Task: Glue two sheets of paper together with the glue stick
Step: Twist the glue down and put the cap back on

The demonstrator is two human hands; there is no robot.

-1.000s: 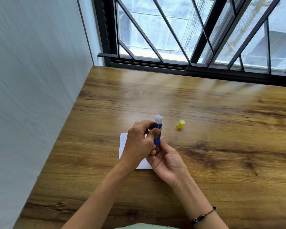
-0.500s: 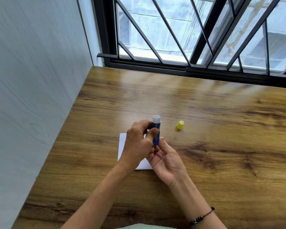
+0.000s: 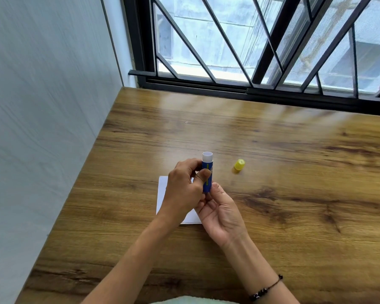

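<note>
A blue glue stick [image 3: 207,170] stands upright above the table with its white uncapped top showing. My left hand [image 3: 183,189] grips its barrel with thumb and fingers. My right hand [image 3: 221,212] holds the stick's bottom end from below, palm up. The yellow cap [image 3: 239,165] lies on the wooden table [image 3: 294,194] just right of the stick. White paper [image 3: 162,194] lies flat under my hands, mostly hidden by them; I cannot tell if it is one sheet or two.
A grey wall [image 3: 42,106] runs along the table's left edge. A black-framed barred window [image 3: 261,51] stands at the far edge. A beaded bracelet [image 3: 266,289] is on my right wrist.
The glue stick and both hands stay in nearly the same place, with only a slight shift of the view. The cap has not moved.
</note>
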